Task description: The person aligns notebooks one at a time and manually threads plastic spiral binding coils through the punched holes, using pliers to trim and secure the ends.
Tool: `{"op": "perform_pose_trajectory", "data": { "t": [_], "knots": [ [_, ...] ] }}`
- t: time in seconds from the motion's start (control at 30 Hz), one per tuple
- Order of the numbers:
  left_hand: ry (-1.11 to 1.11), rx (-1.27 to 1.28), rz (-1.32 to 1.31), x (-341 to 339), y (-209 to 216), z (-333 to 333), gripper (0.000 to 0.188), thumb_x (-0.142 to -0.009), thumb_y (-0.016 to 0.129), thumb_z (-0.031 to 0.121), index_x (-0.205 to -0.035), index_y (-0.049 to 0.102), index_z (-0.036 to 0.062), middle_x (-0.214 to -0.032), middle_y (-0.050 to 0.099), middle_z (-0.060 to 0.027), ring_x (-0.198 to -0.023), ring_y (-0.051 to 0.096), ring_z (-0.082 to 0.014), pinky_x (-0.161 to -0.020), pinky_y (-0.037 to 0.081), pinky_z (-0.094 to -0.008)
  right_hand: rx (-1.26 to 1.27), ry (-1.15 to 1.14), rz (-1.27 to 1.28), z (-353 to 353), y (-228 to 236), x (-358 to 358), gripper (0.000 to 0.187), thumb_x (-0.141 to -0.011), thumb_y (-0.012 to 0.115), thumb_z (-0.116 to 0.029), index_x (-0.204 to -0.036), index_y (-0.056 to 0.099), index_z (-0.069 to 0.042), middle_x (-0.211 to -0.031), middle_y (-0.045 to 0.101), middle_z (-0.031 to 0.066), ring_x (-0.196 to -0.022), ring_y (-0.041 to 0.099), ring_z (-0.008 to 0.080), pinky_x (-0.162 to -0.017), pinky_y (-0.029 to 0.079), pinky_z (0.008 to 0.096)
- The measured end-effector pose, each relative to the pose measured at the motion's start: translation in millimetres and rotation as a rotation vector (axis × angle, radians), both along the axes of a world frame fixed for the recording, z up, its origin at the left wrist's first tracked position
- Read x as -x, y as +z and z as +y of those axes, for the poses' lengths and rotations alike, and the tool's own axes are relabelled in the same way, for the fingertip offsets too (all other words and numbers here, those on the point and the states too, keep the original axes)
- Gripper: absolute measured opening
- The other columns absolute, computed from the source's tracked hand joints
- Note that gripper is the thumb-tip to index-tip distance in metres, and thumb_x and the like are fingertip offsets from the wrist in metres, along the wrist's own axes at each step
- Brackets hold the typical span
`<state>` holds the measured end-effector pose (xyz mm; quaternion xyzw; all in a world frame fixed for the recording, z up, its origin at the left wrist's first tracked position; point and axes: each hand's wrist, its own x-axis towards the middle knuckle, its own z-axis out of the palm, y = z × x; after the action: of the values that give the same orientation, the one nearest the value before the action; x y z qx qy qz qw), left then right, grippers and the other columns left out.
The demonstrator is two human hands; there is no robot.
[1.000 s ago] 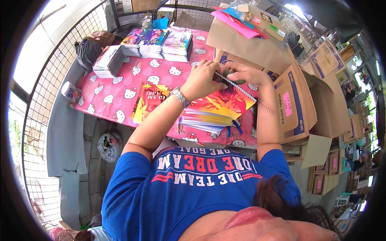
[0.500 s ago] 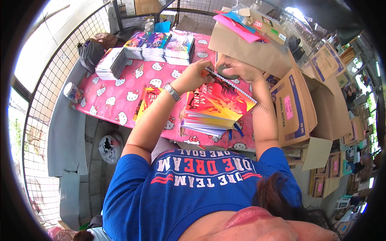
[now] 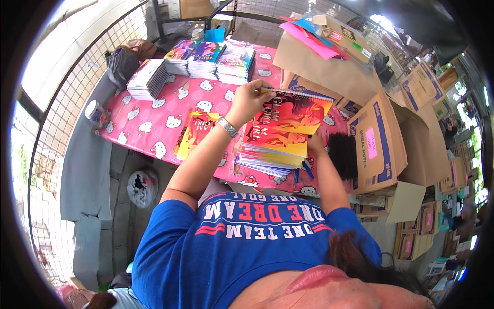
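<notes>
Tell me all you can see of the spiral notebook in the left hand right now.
The spiral notebook has a glossy orange, red and yellow cover with dark figures and a wire spiral along its far edge. It is lifted and tilted above the notebook stack on the pink patterned tablecloth. The left hand grips its far left corner. The right hand is mostly hidden beneath its near right side, so contact there is unclear.

notebook stack (image 3: 270,152) on table (image 3: 154,126), box (image 3: 378,147) right
</notes>
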<state>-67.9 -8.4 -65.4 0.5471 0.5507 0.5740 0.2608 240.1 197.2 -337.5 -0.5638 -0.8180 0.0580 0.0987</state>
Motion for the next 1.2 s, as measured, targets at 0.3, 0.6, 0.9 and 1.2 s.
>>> {"op": "perform_pose_trajectory", "data": {
  "t": [0.3, 0.6, 0.9, 1.2],
  "knots": [
    [0.187, -0.235, 0.148, -16, -17, -8, 0.031, -0.093, 0.070, 0.023, -0.118, 0.062, 0.0072, -0.071, 0.069, -0.0086, -0.051, 0.062, -0.0107, -0.047, 0.047, -0.0279, -0.113, 0.020, -0.017, -185, -4, -29, 0.068, -0.086, 0.067, -0.036, -0.141, 0.045, -0.002, -0.133, 0.053, 0.0214, -0.122, 0.050, 0.0420, -0.103, 0.040, 0.0519],
    [0.174, -0.017, 0.116, -7, -14, -6, 0.032, -0.094, 0.070, 0.029, -0.115, 0.064, 0.0071, -0.070, 0.065, -0.0048, -0.051, 0.062, -0.0102, -0.046, 0.047, -0.0263, 0.033, -0.075, -0.020, -192, 22, -4, 0.078, -0.084, 0.068, -0.034, -0.150, 0.035, -0.008, -0.144, 0.041, 0.0200, -0.130, 0.041, 0.0414, -0.102, 0.038, 0.0584],
    [0.132, 0.078, 0.036, -11, -15, -12, 0.024, -0.096, 0.066, 0.022, -0.109, 0.063, 0.0013, -0.073, 0.067, -0.0059, -0.054, 0.062, -0.0097, -0.045, 0.048, -0.0264, 0.114, -0.153, 0.319, -207, 30, -52, 0.055, -0.086, 0.071, -0.031, -0.131, 0.059, -0.002, -0.119, 0.062, 0.0155, -0.106, 0.060, 0.0265, -0.091, 0.047, 0.0391],
    [0.130, 0.049, -0.075, -24, -15, -21, 0.019, -0.092, 0.070, 0.014, -0.104, 0.068, -0.0002, -0.076, 0.070, -0.0042, -0.056, 0.063, -0.0067, -0.046, 0.047, -0.0221, -0.300, 0.492, 0.897, -208, 260, 64, 0.051, -0.078, 0.079, -0.017, -0.123, 0.064, 0.001, -0.107, 0.065, 0.0145, -0.098, 0.065, 0.0283, -0.089, 0.051, 0.0369]
  ]
}}
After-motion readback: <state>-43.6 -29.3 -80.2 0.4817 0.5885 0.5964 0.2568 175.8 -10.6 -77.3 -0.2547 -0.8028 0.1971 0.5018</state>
